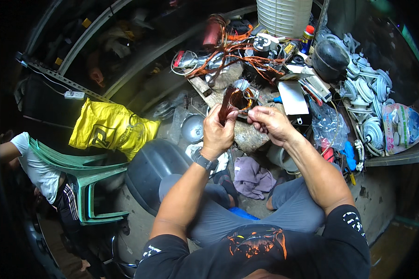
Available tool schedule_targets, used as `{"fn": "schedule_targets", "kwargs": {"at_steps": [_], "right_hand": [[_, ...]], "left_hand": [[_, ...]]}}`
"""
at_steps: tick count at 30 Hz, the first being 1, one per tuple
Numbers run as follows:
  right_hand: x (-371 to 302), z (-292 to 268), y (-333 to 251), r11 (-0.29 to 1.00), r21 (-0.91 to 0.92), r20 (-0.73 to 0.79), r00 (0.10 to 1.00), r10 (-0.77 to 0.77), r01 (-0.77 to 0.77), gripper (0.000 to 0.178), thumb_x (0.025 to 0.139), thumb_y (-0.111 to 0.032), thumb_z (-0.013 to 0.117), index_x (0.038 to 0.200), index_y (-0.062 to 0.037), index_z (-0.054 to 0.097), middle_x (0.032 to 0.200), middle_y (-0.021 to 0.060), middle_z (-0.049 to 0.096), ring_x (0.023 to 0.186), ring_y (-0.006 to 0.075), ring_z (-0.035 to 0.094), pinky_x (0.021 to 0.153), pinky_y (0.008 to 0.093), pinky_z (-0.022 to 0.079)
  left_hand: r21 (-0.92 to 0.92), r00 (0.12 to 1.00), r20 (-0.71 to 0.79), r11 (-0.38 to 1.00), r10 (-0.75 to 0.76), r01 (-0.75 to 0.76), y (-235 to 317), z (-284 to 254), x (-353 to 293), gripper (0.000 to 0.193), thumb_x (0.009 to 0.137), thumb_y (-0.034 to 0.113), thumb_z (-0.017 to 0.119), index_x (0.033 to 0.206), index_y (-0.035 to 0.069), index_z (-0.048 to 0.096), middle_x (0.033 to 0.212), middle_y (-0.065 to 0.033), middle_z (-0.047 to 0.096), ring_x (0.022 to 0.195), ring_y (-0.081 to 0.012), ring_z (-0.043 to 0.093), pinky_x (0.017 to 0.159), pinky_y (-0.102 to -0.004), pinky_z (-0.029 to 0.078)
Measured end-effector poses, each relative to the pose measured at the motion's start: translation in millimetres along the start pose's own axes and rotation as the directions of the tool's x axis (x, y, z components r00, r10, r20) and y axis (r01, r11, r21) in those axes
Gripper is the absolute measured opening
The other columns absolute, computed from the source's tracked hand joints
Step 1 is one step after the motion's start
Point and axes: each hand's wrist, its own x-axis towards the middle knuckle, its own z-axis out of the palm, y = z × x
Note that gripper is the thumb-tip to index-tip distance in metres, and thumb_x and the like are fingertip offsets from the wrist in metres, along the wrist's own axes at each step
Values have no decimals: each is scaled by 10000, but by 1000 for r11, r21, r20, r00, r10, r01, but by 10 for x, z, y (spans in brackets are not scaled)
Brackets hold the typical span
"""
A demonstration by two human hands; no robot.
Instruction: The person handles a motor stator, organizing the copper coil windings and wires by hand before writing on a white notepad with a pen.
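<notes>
My left hand (219,132) is closed around a bundle of dark reddish copper wire (226,104), which stands up out of the fist. Just to the right, my right hand (272,123) has thumb and fingers pinched together; whatever they hold is too thin to make out. Beyond the hands and partly hidden by them is a ring-like part with copper and orange wire (247,96). A worn wooden block (249,137) lies beneath my hands.
Tangled orange-brown wires (260,65) spread over the far work area. A white card (293,98), a spray can (307,39) and grey fan-like parts (372,93) sit to the right. At left are a yellow sack (111,125), a black rounded container (156,172), a green chair (86,181) and another person (44,162).
</notes>
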Motion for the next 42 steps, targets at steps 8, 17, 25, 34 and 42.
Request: {"fn": "schedule_targets", "kwargs": {"at_steps": [8,17,25,34,42], "right_hand": [[-44,-356,-341,873,-443,302,951,-68,203,403,970,-371,618,1231,-64,624,1021,28,665,937,117,598,827,295,486],[150,-209,-158,867,459,180,935,-307,196,913,864,-756,471,1418,-31,446,1327,139,548,1237,245,521,1028,380,423],[292,-199,-157,961,277,105,994,-44,13,207,945,-179,667,1098,-49,618,944,58,646,769,114,631,629,234,517],[136,143,109,961,184,-70,978,-197,207,129,934,-117,685,1005,-25,629,899,33,641,762,108,619,683,259,532],[137,130,131,960,121,-61,967,-249,254,180,941,-178,690,1001,-29,609,897,29,628,746,85,603,634,226,501]], "left_hand": [[-531,845,337,657,-416,535,33,-120,-9,219,989,263,621,1130,100,585,701,71,457,604,-22,418,487,-204,303],[-680,804,241,496,-544,540,137,-7,-30,137,969,174,618,1073,99,571,916,17,588,777,-86,558,551,-209,395],[-640,819,381,517,-429,569,188,76,-131,152,984,177,582,1113,100,556,887,24,563,741,-64,538,549,-196,385],[-437,908,189,796,-375,420,112,151,-140,169,1002,195,577,1121,77,563,885,35,587,633,-6,449,527,-177,370],[-550,854,220,663,-471,508,113,168,-136,152,999,206,574,1086,83,582,868,24,628,726,-32,538,569,-191,423]]}}
